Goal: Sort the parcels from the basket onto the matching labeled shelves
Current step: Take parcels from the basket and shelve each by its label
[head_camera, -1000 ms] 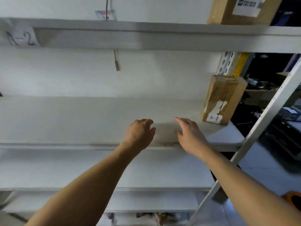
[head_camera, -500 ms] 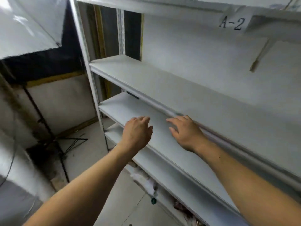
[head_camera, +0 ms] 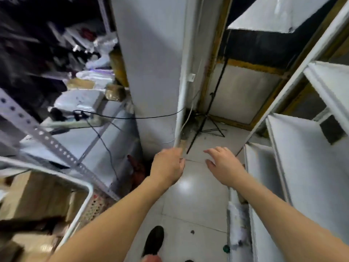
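Observation:
A white mesh basket [head_camera: 83, 201] stands at the lower left, with brown cardboard parcels [head_camera: 35, 195] inside it. The white shelf unit [head_camera: 294, 152] runs along the right edge of the view. My left hand [head_camera: 168, 167] hangs over the tiled floor with loosely curled fingers and holds nothing. My right hand [head_camera: 222, 165] is beside it, fingers relaxed and spread, also holding nothing. Both hands are in mid-air between the basket and the shelves.
A perforated metal rack [head_camera: 56, 146] with bags and cables stands at the left. A white pillar [head_camera: 154, 72] rises ahead, with a black tripod stand [head_camera: 205, 118] behind it. My dark shoe [head_camera: 154, 241] is on the glossy floor.
The view has swung left, away from the A-2 shelf, toward the floor and the basket. Both hands have stayed out in front, holding nothing.

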